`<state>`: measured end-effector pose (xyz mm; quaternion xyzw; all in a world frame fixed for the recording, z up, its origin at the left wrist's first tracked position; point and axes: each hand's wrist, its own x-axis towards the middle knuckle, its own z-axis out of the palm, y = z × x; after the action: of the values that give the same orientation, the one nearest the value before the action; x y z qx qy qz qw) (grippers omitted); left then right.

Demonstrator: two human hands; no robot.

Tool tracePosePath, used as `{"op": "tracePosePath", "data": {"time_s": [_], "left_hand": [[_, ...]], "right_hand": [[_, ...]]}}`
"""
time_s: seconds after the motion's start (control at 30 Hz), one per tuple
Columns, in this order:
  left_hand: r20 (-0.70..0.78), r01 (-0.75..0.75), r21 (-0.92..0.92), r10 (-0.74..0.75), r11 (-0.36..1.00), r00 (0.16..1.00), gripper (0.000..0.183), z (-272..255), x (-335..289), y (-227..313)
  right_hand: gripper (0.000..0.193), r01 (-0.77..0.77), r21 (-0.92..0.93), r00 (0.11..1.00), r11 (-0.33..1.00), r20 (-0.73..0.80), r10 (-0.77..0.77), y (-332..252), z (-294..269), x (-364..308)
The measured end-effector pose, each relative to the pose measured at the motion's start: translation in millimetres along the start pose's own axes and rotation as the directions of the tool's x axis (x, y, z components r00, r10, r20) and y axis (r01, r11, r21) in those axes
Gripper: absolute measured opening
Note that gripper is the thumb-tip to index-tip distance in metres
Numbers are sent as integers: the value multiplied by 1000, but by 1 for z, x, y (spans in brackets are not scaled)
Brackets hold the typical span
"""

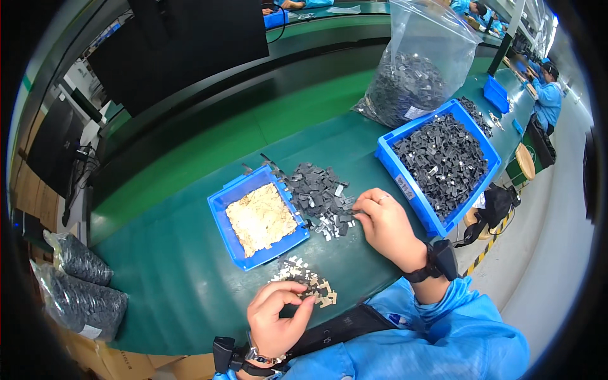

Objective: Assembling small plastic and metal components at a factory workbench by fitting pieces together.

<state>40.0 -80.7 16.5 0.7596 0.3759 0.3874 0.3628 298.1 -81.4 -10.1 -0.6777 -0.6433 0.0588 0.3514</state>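
My left hand (277, 320) is closed in a pinch over a small heap of tan and black flat pieces (324, 292) near the table's front edge. What its fingertips hold, if anything, is too small to make out. Thumb and forefinger of my right hand (389, 231) are pressed together at the right side of a loose pile of small black plastic parts (316, 190); anything between them is hidden. Left of that pile stands a blue tray (218, 218) filled with thin tan pieces (261, 218).
A larger blue bin (396, 168) full of black parts stands at the right. Behind it is a clear plastic bag (408, 82) of similar parts. Filled bags (88, 304) lie at the far left. A dark monitor (177, 54) rises beyond the green table (171, 278). Co-workers sit farther off.
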Motion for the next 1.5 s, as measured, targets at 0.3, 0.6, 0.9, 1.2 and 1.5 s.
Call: {"op": "tracePosePath", "data": {"time_s": [0.3,0.6,0.9,1.2,1.5], "left_hand": [[10,-166,122,166,979,986,18,8,24,4],[-108,-134,211,159,968,981,24,-10,21,-11],[-129,-196,343,253,919,959,25,-15,27,-17],[25,-183,409,189,894,982,14,1,28,-31],[-65,-182,255,205,950,977,21,-6,32,-22]], "right_hand": [[20,245,416,937,876,128,-324,-72,-10,-14],[17,-100,420,993,902,96,65,-61,19,15],[5,-156,536,985,829,146,91,-55,30,13],[6,-393,763,919,513,329,215,-55,40,3],[3,-221,700,966,679,251,55,-79,8,-2]]}}
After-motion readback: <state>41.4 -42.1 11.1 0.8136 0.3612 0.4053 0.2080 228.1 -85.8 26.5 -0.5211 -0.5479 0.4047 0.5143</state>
